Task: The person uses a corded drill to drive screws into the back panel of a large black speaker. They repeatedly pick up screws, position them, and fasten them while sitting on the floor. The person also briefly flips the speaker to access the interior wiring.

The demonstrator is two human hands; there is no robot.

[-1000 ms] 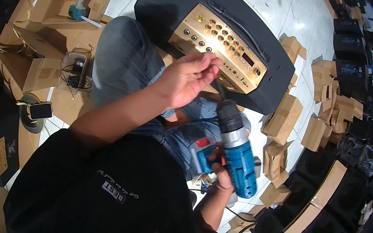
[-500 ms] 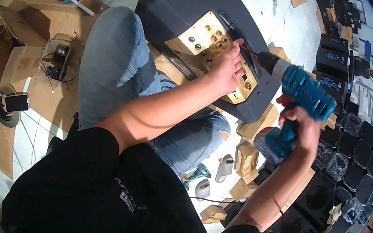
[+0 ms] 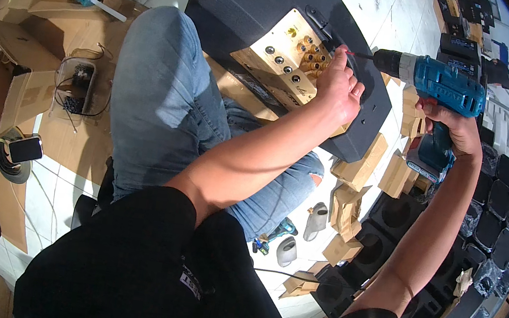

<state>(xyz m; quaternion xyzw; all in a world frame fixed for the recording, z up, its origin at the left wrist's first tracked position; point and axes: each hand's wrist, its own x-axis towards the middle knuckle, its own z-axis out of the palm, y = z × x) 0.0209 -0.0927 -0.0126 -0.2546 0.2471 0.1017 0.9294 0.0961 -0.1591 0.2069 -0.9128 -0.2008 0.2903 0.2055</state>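
Observation:
In my right hand (image 3: pixel 455 126) is a blue-and-black cordless drill (image 3: pixel 447 86), gripped by its handle and held nearly level, chuck pointing left. A thin screwdriver bit (image 3: pixel 361 55) with a red section reaches from the chuck to my left hand (image 3: pixel 340 93). There the fingertips pinch around the bit's tip; whether a screw is between them is hidden. Both hands are over a black speaker cabinet (image 3: pixel 242 9) lying before my knees. Its gold control panel (image 3: pixel 281 50) carries several knobs and round sockets, partly covered by my left hand. A black handle (image 3: pixel 318 19) runs beside the panel.
At left are open cardboard boxes (image 3: pixel 29 87), a plastic tub (image 3: pixel 74 87) with dark small parts, and a phone (image 3: pixel 25 149) on a round coil. Another drill (image 3: pixel 284 228) and grey slippers (image 3: pixel 317 222) lie on the tiles. Speaker cabinets (image 3: pixel 378 246) crowd the right.
The drill has moved right and upward in view and swung from tilted to nearly level. My left hand has shifted slightly right, its fingertips staying at the bit.

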